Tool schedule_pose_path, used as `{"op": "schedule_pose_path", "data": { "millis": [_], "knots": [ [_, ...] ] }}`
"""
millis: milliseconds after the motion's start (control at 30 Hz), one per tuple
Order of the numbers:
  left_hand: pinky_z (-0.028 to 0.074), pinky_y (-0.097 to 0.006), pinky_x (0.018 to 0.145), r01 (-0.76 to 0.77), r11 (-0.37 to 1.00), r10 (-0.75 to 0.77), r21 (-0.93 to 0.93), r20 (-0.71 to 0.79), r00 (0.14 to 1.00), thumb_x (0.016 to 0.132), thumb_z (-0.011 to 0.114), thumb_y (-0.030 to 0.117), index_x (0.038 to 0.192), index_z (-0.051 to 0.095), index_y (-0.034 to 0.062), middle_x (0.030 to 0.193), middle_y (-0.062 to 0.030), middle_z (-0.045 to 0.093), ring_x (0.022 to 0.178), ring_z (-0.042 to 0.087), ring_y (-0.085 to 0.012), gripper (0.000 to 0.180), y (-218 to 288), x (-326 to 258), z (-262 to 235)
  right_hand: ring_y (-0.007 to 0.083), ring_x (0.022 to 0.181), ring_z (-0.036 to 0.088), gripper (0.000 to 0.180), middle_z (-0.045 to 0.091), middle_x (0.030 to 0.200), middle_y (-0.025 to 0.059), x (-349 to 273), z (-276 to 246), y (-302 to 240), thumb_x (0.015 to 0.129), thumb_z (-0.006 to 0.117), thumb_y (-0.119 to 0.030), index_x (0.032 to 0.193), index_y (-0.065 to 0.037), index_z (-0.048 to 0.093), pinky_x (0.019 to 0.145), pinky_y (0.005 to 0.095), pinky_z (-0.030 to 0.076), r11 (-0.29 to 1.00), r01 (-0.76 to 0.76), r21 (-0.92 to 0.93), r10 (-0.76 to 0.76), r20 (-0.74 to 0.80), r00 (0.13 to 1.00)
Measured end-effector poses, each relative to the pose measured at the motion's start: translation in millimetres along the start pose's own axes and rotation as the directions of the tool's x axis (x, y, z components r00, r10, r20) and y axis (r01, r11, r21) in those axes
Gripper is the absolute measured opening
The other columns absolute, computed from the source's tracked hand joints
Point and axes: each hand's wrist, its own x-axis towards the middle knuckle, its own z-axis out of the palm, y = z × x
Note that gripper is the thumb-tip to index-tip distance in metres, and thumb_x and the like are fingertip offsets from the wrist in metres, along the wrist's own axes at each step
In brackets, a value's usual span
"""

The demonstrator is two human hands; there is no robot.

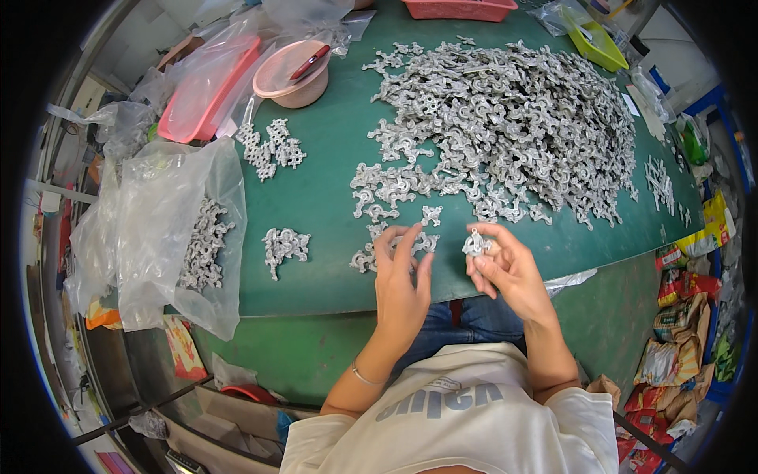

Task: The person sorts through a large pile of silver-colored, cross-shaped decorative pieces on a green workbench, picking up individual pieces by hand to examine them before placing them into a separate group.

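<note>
My right hand [512,275] pinches a small silver-grey cast metal part [475,243] between thumb and fingers, just above the table's near edge. To its left, my left hand [401,276] is over a loose cluster of the same parts [365,259], its thumb and fingers apart. Whether its fingertips touch any of them I cannot tell. A single metal part [431,215] lies just beyond the left fingertips. Past both hands spreads a large heap of these metal parts [537,118], its nearer edge thinning into scattered pieces.
On the green table [324,197], a small group of parts [286,248] and a larger one [270,150] lie left. A clear plastic bag [154,229] holding parts hangs over the near left edge. A pink bowl [290,91], red tray [178,114] and yellow-green tray [598,47] stand farther back.
</note>
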Motion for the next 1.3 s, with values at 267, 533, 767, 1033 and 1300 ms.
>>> {"op": "schedule_pose_path", "data": {
  "millis": [267, 533, 767, 1033, 1300],
  "knots": [
    [0.039, -0.023, 0.069, 0.051, 0.849, 0.244, -0.526, 0.476, 0.845, 0.071, 0.061, -0.004, 0.107, 0.057, -0.0024, 0.107, -0.0110, 0.051, 0.075, 0.046, -0.0100, 0.036, 19.2, 17.1, -22.4, 0.0063, 0.052, 0.051, 0.033, 0.059, 0.080, 0.0108, -22.8, 5.4, -28.2, 0.080, 0.055, 0.007, 0.111, 0.004, 0.046, 0.037, 0.0157, 0.032, 0.994, -0.078, 0.078, 0.067, 0.137, 0.988],
    [0.041, -0.024, 0.068, -0.015, 0.863, 0.189, -0.505, 0.296, 0.936, 0.065, 0.065, -0.009, 0.099, 0.060, -0.0035, 0.104, -0.0131, 0.053, 0.065, 0.048, -0.0087, 0.035, 31.8, 5.1, -23.8, 0.0080, 0.053, 0.053, 0.041, 0.055, 0.082, 0.0068, -33.5, 14.3, -36.0, 0.073, 0.060, 0.012, 0.109, 0.002, 0.043, 0.038, 0.0154, 0.036, 0.988, -0.024, 0.154, 0.023, 0.009, 1.000],
    [0.040, -0.020, 0.055, -0.266, 0.856, 0.338, -0.443, 0.091, 0.937, 0.067, 0.063, -0.009, 0.091, 0.060, -0.0040, 0.088, -0.0115, 0.056, 0.060, 0.049, -0.0083, 0.025, 25.9, 5.2, -26.1, 0.0101, 0.052, 0.056, 0.017, 0.060, 0.072, 0.0083, -40.8, 20.7, -39.2, 0.080, 0.054, 0.007, 0.097, 0.005, 0.054, 0.040, 0.0178, 0.040, 0.978, 0.116, -0.176, -0.115, 0.012, 0.993],
    [0.034, -0.018, 0.042, 0.464, 0.512, -0.126, -0.723, 0.470, 0.873, 0.082, 0.056, 0.002, 0.096, 0.058, -0.0055, 0.071, -0.0064, 0.056, 0.049, 0.045, -0.0069, 0.016, 32.8, 1.2, -32.1, 0.0130, 0.047, 0.056, 0.014, 0.060, 0.068, 0.0136, -38.1, 17.6, -30.8, 0.089, 0.046, -0.007, 0.088, 0.005, 0.053, 0.038, 0.0190, 0.040, 0.989, 0.047, 0.140, -0.047, -0.003, 0.999],
    [0.031, -0.019, 0.041, 0.533, 0.407, -0.137, -0.742, 0.528, 0.838, 0.085, 0.055, 0.008, 0.093, 0.058, -0.0066, 0.069, -0.0064, 0.056, 0.048, 0.043, -0.0065, 0.017, 30.6, 1.0, -30.7, 0.0136, 0.046, 0.056, 0.013, 0.060, 0.068, 0.0140, -37.5, 18.1, -28.2, 0.089, 0.046, -0.008, 0.084, 0.002, 0.050, 0.038, 0.0191, 0.040, 0.976, 0.061, 0.208, -0.065, 0.013, 0.998]
  ]
}}
